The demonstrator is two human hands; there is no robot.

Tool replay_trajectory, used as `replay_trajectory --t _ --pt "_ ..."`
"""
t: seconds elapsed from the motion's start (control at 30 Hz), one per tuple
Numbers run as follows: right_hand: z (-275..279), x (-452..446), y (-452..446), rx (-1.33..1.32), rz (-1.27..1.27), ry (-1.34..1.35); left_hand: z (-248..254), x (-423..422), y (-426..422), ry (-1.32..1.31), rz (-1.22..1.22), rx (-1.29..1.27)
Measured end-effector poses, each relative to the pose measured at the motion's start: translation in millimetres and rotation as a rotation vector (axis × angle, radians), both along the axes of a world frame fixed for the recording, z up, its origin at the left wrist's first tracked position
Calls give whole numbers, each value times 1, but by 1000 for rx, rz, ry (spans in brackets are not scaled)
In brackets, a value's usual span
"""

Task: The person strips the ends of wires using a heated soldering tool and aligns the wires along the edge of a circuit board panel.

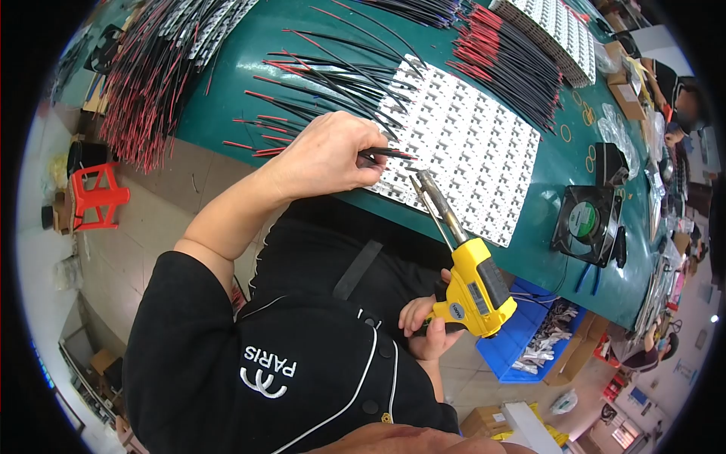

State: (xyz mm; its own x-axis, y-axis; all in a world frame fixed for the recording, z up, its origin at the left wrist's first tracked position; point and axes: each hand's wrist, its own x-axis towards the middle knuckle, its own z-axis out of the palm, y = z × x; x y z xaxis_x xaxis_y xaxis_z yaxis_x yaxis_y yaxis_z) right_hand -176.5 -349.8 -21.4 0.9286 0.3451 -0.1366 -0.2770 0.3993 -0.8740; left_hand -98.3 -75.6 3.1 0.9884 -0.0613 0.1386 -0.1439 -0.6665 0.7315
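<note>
My left hand is closed in a pinch on black wires, whose reddish ends point right over the white board panel. My right hand is wrapped round the handle of a yellow soldering gun. The gun's metal tip points up and lies close to the wire ends; whether they touch I cannot tell. Rows of small dark slots cover the panel. Several black wires with red ends fan out leftward from its left side, partly hidden behind my left hand.
Bundles of red-and-black wires and a stack of white panels lie at the table's back. More wires hang over the left edge. A fan and blue-handled pliers are right. Below stand a blue bin and a red stool.
</note>
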Motion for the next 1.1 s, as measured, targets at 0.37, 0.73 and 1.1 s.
replay_trajectory --t 0.37,0.73,1.1 --pt "-7 -6 -5 70 59 50 -7 7 9 62 -100 -185" --pt "-8 -6 -2 68 74 42 -5 7 8 28 -123 -78" --pt "-6 -7 -1 93 72 -4 -2 6 7 -32 -146 18"
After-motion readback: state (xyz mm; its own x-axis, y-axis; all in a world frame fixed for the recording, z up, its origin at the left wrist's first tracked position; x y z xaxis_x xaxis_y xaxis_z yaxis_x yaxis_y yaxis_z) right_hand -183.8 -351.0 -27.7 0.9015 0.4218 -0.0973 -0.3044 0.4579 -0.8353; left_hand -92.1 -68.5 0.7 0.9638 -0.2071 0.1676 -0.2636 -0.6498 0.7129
